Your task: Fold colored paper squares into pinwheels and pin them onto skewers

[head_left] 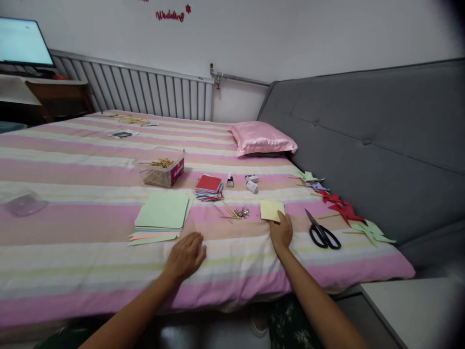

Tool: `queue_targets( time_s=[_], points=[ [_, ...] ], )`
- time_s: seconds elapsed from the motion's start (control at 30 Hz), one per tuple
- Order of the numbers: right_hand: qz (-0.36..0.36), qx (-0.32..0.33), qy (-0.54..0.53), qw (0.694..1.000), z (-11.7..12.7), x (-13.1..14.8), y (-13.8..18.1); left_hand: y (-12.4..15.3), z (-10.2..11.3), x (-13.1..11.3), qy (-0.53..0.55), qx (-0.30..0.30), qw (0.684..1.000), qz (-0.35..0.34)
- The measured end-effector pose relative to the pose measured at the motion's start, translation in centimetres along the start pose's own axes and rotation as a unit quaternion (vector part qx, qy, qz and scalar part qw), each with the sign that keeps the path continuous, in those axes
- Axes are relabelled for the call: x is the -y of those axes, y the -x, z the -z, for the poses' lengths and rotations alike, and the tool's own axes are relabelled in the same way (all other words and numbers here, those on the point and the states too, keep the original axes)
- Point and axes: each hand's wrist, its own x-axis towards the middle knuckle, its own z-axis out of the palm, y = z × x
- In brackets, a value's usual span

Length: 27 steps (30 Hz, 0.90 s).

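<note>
My right hand (281,232) has its fingers on the lower right edge of a small stack of square paper (269,210), pale yellow on top. Loosely bent and empty, my left hand (185,257) rests on the striped bedspread. Just beyond it lies a fanned pile of larger coloured sheets (162,211), green uppermost. Between the hands are a few thin wooden sticks (229,210) and a cluster of small silvery beads (242,212). Black-handled scissors (322,233) lie partly open right of my right hand.
A clear box of wooden sticks (162,169) stands behind the green sheets. A stack of red-topped paper squares (209,186), a small dark-and-white bottle (230,181) and small white boxes (252,186) sit mid-bed. Paper pinwheels (345,211) line the right edge, near a pink pillow (263,138).
</note>
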Motion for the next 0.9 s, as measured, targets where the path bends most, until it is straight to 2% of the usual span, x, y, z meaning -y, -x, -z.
queue_targets(
  time_s=[0.2, 0.3, 0.37, 0.5, 0.6, 0.73, 0.9],
  points=[
    [0.011, -0.002, 0.015, 1.0, -1.2, -0.2, -1.6, -0.2, 0.3, 0.6, 0.028, 0.012, 1.0, -0.001],
    [0.016, -0.003, 0.023, 1.0, -0.9, 0.0, -1.6, -2.8, 0.0, 1.4, 0.042, 0.0, 0.999, -0.011],
    [0.019, -0.001, 0.034, 0.999, -0.5, 0.3, -1.7, -5.7, -0.6, 2.4, 0.014, -0.026, 0.999, 0.027],
    [0.032, 0.008, 0.124, 0.992, -0.2, 1.3, -2.3, -12.0, -3.1, 4.8, -0.05, 0.008, 0.996, 0.076],
    [0.069, 0.018, 0.192, 0.979, -0.8, 1.6, -3.1, -15.0, -5.6, 6.3, -0.058, 0.057, 0.995, 0.054],
    [0.117, 0.055, 0.222, 0.966, -1.9, 1.0, -3.6, -16.5, -8.4, 7.4, -0.058, 0.079, 0.994, 0.052],
    [0.109, 0.065, 0.191, 0.973, -2.1, 0.9, -4.5, -17.5, -10.3, 7.7, -0.074, 0.08, 0.989, 0.098]
  ],
)
